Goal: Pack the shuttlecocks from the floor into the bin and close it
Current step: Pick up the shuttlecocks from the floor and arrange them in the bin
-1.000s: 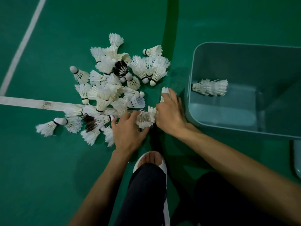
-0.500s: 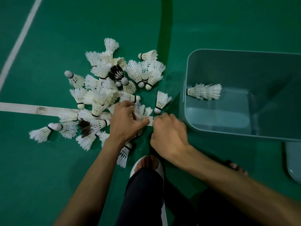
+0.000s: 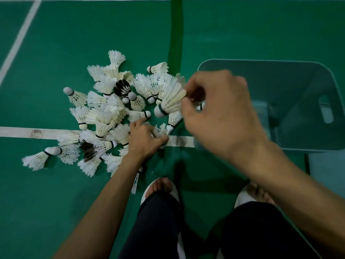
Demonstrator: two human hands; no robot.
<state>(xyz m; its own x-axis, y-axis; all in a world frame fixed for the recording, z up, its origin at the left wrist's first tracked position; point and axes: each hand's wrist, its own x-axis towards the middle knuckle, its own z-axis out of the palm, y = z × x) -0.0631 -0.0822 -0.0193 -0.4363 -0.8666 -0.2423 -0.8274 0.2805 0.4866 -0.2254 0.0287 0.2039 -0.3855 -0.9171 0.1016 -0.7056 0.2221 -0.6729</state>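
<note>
Shuttlecock left of right grip, feathers pinched; left grip clutches pile shuttlecocks.

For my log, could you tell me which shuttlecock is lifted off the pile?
The white shuttlecock pinched by its feathers in the right hand; the pile lies on the floor.

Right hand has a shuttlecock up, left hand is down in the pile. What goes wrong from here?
1. The right hand pinches the lifted shuttlecock only by its feather edge, left of the bin rim; it may slip and drop short.
2. The left hand grips a floor shuttlecock inside the tangled pile; pulling may drag or crush neighbours.
3. A stray shuttlecock lies beside the sandal; a step could flatten it.
</note>
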